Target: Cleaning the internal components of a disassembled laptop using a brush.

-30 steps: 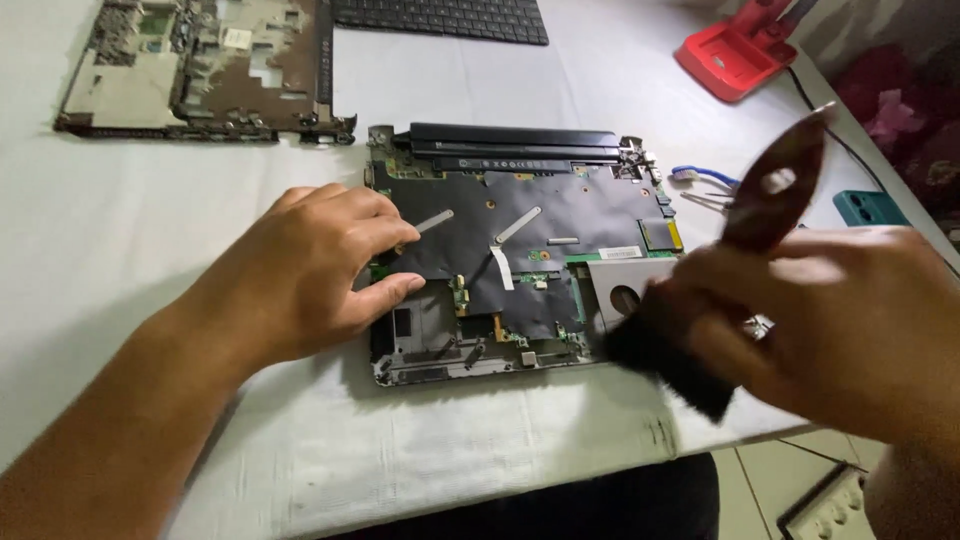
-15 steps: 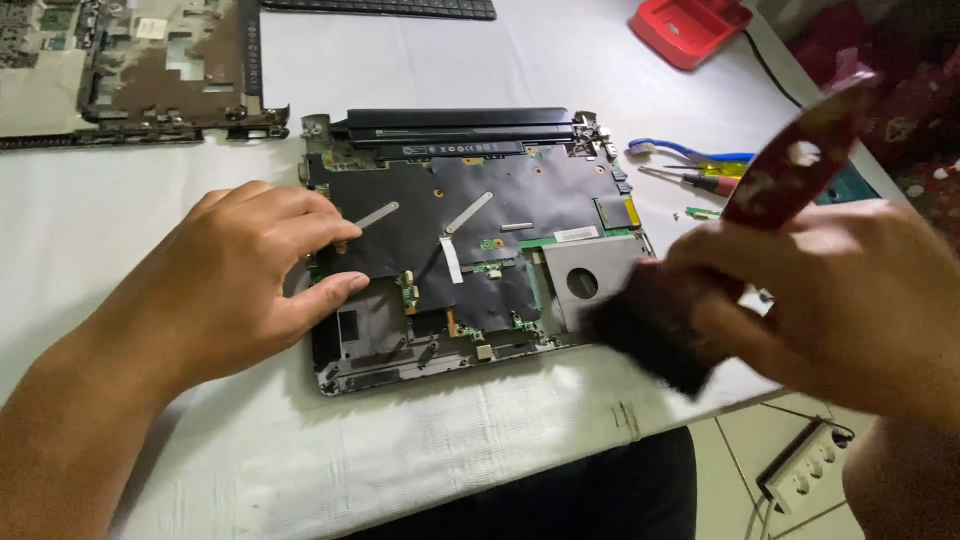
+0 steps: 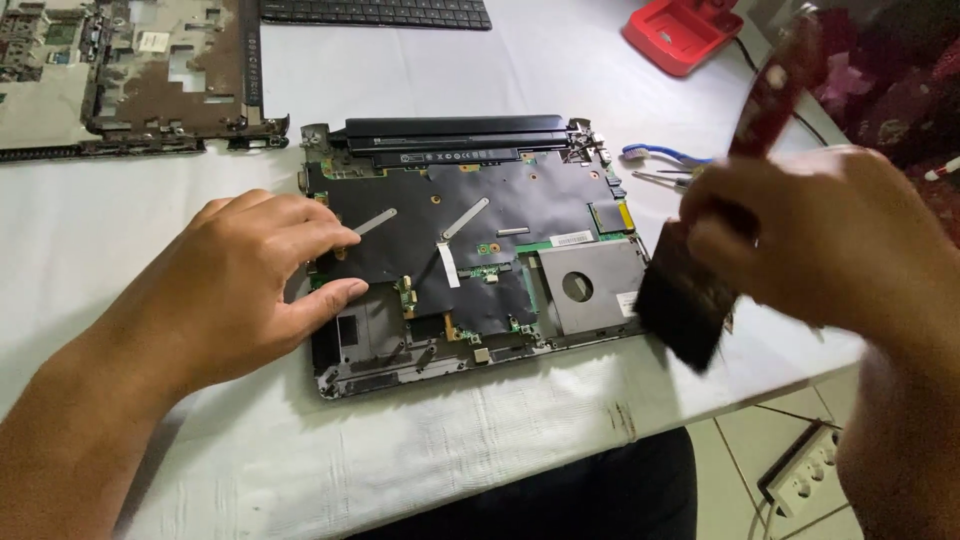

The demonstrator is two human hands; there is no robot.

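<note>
Head view: looking down at a table draped in a white cloth (image 3: 150, 220), one person at work, two bare hands.
Main thing: one opened laptop base (image 3: 470, 250), flat on the cloth in the middle of the table, its circuit board under black film, a long black battery along its far edge, a bare metal plate with a round hole at its near right corner.
Left hand (image 3: 250, 290): palm down, fingers loosely spread, resting on the left part of the base and pinning it; it grips nothing.
Right hand (image 3: 810, 240): closed round one paintbrush (image 3: 690, 290), red handle pointing up and away, black bristles hanging at the right edge of the base, beside the metal plate. Blurred; I cannot tell whether the bristles touch.
Step in hand: dusting the open base, by my reading; brush at the right edge, between strokes or off the board.
Next move calls for: light strokes across the board, a steady left hand, care near the thin flat cables.
Count, nearby: one stripped laptop shell (image 3: 130, 70) at far left; one keyboard (image 3: 380, 12) at the far edge, partly cut off; one red tray (image 3: 680, 30) at far right.
Count, small tools: one blue toothbrush (image 3: 655, 154) and tweezers just right of the base, half hidden.
Floor: one power strip (image 3: 800, 470) on the tiles below right.
</note>
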